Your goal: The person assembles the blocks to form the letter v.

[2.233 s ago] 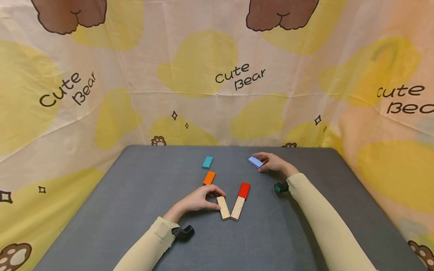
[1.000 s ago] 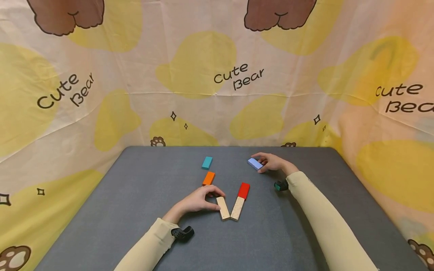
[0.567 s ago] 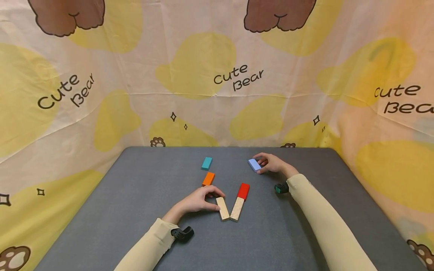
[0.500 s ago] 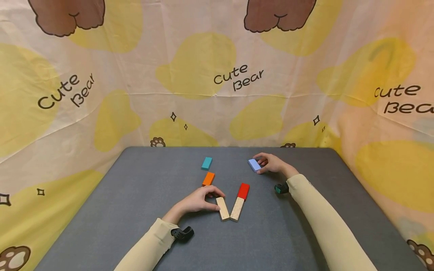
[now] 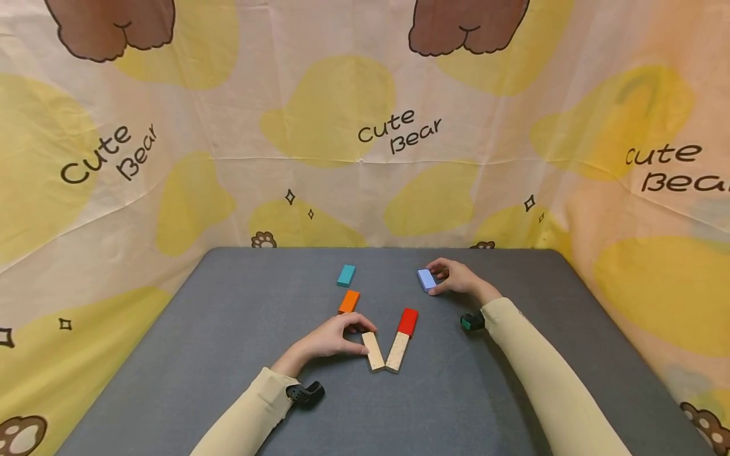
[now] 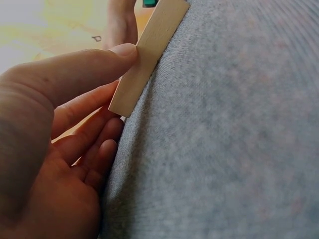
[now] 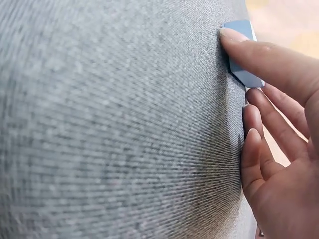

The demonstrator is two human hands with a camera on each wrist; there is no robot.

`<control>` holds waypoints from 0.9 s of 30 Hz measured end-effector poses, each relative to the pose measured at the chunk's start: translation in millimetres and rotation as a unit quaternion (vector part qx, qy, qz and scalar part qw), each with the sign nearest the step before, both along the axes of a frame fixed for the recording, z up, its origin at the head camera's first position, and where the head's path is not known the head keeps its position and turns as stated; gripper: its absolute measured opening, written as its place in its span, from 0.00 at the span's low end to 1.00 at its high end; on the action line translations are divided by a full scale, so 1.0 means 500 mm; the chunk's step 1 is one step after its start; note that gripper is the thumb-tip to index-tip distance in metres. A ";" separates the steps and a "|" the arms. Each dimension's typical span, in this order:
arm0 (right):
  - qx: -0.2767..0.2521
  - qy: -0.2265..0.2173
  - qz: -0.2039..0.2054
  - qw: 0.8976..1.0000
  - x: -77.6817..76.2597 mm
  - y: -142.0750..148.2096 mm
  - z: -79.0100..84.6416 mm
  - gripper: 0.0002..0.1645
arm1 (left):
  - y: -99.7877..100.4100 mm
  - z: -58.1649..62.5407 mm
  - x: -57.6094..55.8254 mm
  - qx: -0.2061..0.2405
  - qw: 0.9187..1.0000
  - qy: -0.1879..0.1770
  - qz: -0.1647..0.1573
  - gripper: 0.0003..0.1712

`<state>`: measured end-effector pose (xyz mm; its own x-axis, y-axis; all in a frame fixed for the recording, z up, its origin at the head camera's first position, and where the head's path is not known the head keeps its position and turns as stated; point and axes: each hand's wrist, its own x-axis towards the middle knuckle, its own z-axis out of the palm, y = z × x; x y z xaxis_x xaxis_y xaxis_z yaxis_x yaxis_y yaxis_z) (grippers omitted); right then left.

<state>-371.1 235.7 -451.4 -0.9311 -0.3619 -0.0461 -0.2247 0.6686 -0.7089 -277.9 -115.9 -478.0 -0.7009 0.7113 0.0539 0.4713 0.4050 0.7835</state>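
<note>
In the head view my left hand [image 5: 331, 339] pinches a plain wooden block [image 5: 373, 352] lying flat, with the thumb on its long side and a finger at its far end. The left wrist view shows the thumb pressed on that block [image 6: 149, 57]. A second wooden block [image 5: 397, 353] meets its near end, forming a V, and a red block [image 5: 407, 322] continues that line. Farther off, my right hand [image 5: 458, 278] grips a light blue block [image 5: 426, 280] between thumb and index finger. In the right wrist view the thumb covers part of the blue block [image 7: 244, 69].
An orange block [image 5: 349, 301] lies just beyond the left hand, which hides its near end. Behind it is a teal block [image 5: 346, 275]. Everything lies on a grey table [image 5: 433, 405], with a printed curtain [image 5: 319, 114] around its far side and both flanks.
The right hand has turned the light blue block clockwise, so it points more straight away from me, and shifted slightly nearer. The left hand and other blocks have stayed put.
</note>
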 end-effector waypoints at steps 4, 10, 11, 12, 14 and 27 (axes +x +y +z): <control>-0.002 0.001 -0.014 1.000 0.002 -0.001 -0.004 0.37 | 0.000 0.000 0.001 -0.002 1.000 -0.003 0.001 0.22; -0.023 0.003 -0.023 0.999 0.002 0.002 -0.011 0.38 | 0.000 0.000 0.001 0.000 1.000 -0.003 0.000 0.22; -0.027 0.004 -0.023 0.999 0.002 0.004 -0.012 0.38 | 0.000 0.000 0.001 0.000 1.000 -0.002 -0.001 0.22; -0.030 0.004 -0.024 0.999 0.002 0.005 -0.013 0.38 | -0.001 0.000 0.002 0.000 1.000 -0.002 -0.001 0.23; -0.034 0.007 -0.024 0.999 0.003 0.007 -0.014 0.39 | -0.001 0.000 0.002 0.000 1.000 -0.002 -0.001 0.23; -0.043 0.018 -0.037 0.998 0.015 0.002 -0.010 0.38 | 0.000 0.004 0.002 0.001 1.000 -0.004 -0.002 0.22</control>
<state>-363.6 236.5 -456.6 -0.9559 -0.2932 0.0155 -0.2028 0.6210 -0.7571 -276.6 -116.0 -476.0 -0.6988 0.7135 0.0506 0.4672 0.4017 0.7876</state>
